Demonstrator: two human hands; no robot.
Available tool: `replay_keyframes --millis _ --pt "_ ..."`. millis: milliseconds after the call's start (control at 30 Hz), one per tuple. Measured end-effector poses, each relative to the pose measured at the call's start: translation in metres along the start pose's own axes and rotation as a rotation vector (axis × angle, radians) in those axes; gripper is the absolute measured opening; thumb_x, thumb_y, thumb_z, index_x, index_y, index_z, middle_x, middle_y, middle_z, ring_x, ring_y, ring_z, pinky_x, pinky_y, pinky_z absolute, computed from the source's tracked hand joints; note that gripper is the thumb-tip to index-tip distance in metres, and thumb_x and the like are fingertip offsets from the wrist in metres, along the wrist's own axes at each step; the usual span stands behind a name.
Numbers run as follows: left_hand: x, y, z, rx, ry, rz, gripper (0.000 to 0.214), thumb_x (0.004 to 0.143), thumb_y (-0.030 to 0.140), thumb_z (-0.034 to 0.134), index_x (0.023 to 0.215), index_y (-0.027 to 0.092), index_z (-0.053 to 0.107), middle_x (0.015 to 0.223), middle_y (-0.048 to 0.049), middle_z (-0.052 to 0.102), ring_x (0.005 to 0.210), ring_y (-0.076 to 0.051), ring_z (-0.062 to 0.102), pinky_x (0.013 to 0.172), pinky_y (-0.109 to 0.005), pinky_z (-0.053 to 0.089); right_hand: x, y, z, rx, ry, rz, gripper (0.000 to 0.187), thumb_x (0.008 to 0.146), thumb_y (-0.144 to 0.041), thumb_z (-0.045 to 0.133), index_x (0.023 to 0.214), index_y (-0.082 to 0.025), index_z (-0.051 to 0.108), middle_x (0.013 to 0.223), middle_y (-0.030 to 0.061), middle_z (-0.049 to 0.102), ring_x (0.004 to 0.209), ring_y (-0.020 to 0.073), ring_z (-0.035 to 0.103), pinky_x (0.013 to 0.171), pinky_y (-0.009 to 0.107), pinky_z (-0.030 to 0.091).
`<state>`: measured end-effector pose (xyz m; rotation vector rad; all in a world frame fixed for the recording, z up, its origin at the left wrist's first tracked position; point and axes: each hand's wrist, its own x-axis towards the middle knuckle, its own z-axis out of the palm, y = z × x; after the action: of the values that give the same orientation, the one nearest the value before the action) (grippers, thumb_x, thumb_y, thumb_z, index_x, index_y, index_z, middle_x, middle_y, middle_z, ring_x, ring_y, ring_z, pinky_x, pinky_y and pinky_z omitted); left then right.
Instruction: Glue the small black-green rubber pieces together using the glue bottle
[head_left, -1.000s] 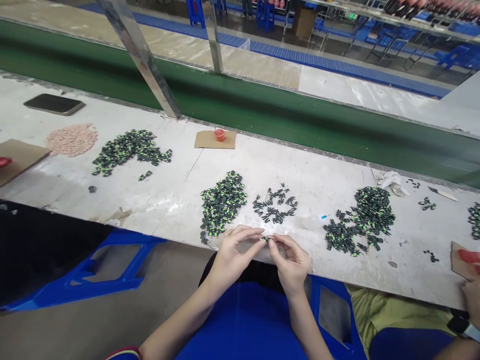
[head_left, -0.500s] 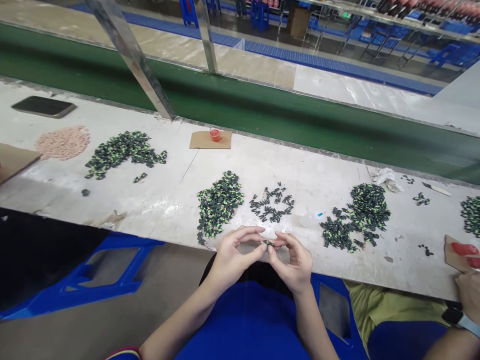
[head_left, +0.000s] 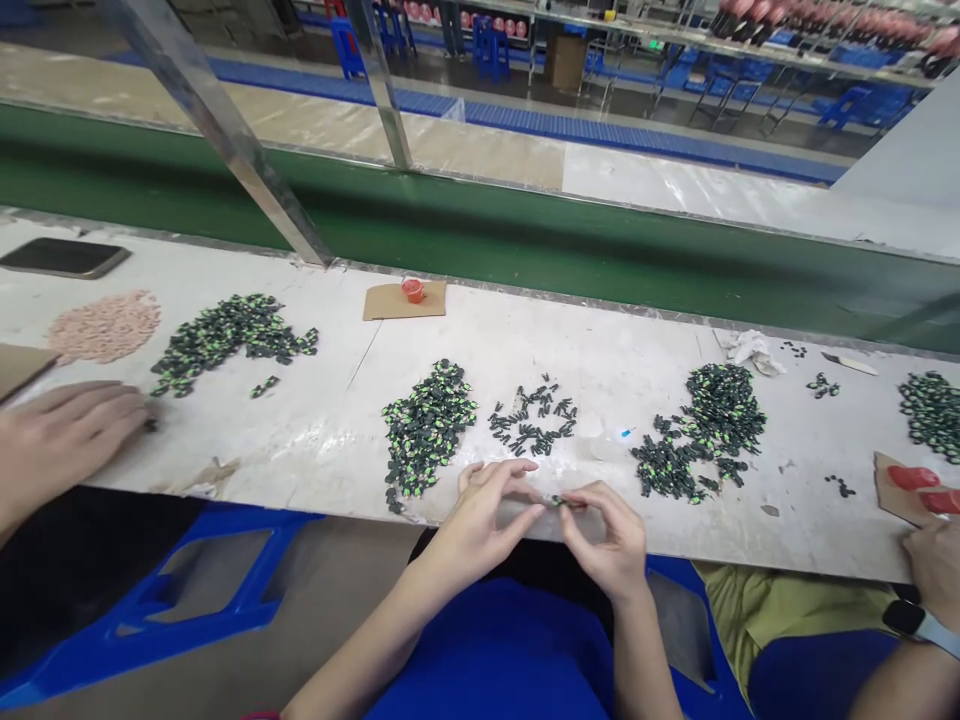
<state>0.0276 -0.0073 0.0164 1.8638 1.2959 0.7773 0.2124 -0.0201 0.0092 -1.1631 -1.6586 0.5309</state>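
Observation:
My right hand (head_left: 611,535) pinches a small black-and-green piece (head_left: 556,500) between thumb and fingertips, above the table's front edge. Just left of that piece is my left hand (head_left: 484,515), its thumb and fingers apart with nothing seen between them. A heap of black-and-green pieces (head_left: 429,425) lies beyond my left hand. Slender black parts (head_left: 534,440) are scattered in a loose ring beyond both hands. To the right spreads another heap of dark pieces (head_left: 724,410), with a small blue-tipped item (head_left: 627,433) beside it.
A red cup (head_left: 412,290) stands on cardboard (head_left: 375,304) at the back. At left are a co-worker's hand (head_left: 82,430), pink pieces (head_left: 105,325), another dark heap (head_left: 225,335) and a phone-like slab (head_left: 64,257). Another co-worker's hand (head_left: 934,560) is at right. A metal post (head_left: 247,170) rises behind.
My left hand's fingers have come away from the small piece, which stays in my right hand, now slightly farther right. A co-worker's hand has come onto the table at left. The view has shifted.

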Motion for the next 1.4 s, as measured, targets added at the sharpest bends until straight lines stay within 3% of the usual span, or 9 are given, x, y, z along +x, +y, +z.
replay_keyframes --millis 100,233,433,633,833,1033,1133,1233,1400 --pt "0.011 -0.014 -0.01 0.245 0.11 0.03 0.027 0.089 0.028 0.055 0.116 0.025 0.056 0.114 -0.0057 0.068 0.116 -0.027 0.054 0.104 -0.051 0.025 -0.001 0.02 -0.032 -0.218 0.249 0.023 0.007 0.08 -0.015 0.062 0.083 -0.019 0.067 0.072 0.0031 0.066 0.063 0.0158 0.06 0.058 0.03 0.051" --pt "0.027 -0.033 -0.032 0.511 0.368 -0.044 0.018 0.092 0.02 0.049 0.099 0.023 0.065 0.104 -0.0063 0.071 0.108 -0.028 0.055 0.094 -0.05 0.029 0.008 0.041 -0.058 -0.505 0.493 0.077 0.016 0.08 -0.031 0.068 0.089 -0.017 0.068 0.088 0.0088 0.065 0.08 0.0216 0.062 0.073 0.038 0.052" --pt "0.046 -0.044 -0.042 0.617 0.317 -0.008 0.017 0.089 0.014 0.054 0.085 0.022 0.069 0.09 -0.0049 0.072 0.098 -0.027 0.054 0.086 -0.045 0.033 0.023 0.055 -0.037 -0.655 0.243 0.021 0.048 0.079 -0.057 0.063 0.108 -0.019 0.062 0.108 0.0141 0.062 0.121 0.0365 0.04 0.098 0.058 0.035" --pt "0.062 -0.047 -0.049 0.78 0.076 0.131 0.033 0.081 -0.002 0.047 0.085 0.023 0.069 0.103 -0.0087 0.066 0.115 -0.031 0.043 0.09 -0.048 0.032 0.025 0.058 -0.021 -0.461 0.174 0.127 0.032 0.082 -0.05 0.061 0.093 -0.021 0.055 0.117 0.014 0.061 0.132 0.0348 0.033 0.102 0.058 0.033" --pt "0.071 -0.046 -0.062 0.734 -0.019 0.126 0.017 0.082 0.006 0.054 0.074 0.019 0.062 0.09 -0.0081 0.065 0.106 -0.029 0.047 0.091 -0.048 0.03 0.015 0.035 -0.015 -0.009 0.182 0.381 0.034 0.072 -0.041 0.073 0.087 -0.021 0.05 0.088 0.0064 0.07 0.081 0.0225 0.067 0.073 0.037 0.053" --pt "0.044 -0.043 -0.046 0.414 -0.122 0.115 0.008 0.085 0.021 0.062 0.077 0.02 0.062 0.083 0.0004 0.067 0.09 -0.02 0.055 0.092 -0.043 0.027 0.005 0.027 0.006 0.219 0.318 0.333 0.028 0.069 -0.04 0.073 0.083 -0.017 0.065 0.073 0.0035 0.066 0.06 0.018 0.061 0.052 0.027 0.047" --pt "0.026 -0.042 -0.027 0.392 -0.059 0.107 0.006 0.086 0.026 0.064 0.081 0.021 0.065 0.085 -0.0007 0.069 0.093 -0.021 0.056 0.092 -0.043 0.027 0.003 0.024 0.019 0.324 0.379 0.378 0.027 0.073 -0.041 0.068 0.081 -0.015 0.066 0.066 0.0028 0.063 0.051 0.0144 0.054 0.044 0.025 0.041" --pt "0.014 -0.043 -0.016 0.396 0.037 0.097 0.008 0.084 0.029 0.066 0.089 0.023 0.067 0.091 -0.0032 0.069 0.097 -0.023 0.056 0.09 -0.042 0.029 0.003 0.016 0.028 0.266 0.363 0.412 0.024 0.074 -0.039 0.067 0.07 -0.016 0.062 0.053 -0.0019 0.055 0.043 0.0114 0.047 0.041 0.023 0.038" --pt "0.007 -0.043 -0.016 0.272 0.019 0.069 0.021 0.087 0.023 0.062 0.107 0.026 0.063 0.101 -0.0012 0.071 0.098 -0.02 0.059 0.09 -0.039 0.032 0.005 0.003 0.036 0.054 0.31 0.35 0.024 0.071 -0.037 0.068 0.062 -0.017 0.057 0.049 -0.0031 0.054 0.041 0.0109 0.048 0.039 0.021 0.037"
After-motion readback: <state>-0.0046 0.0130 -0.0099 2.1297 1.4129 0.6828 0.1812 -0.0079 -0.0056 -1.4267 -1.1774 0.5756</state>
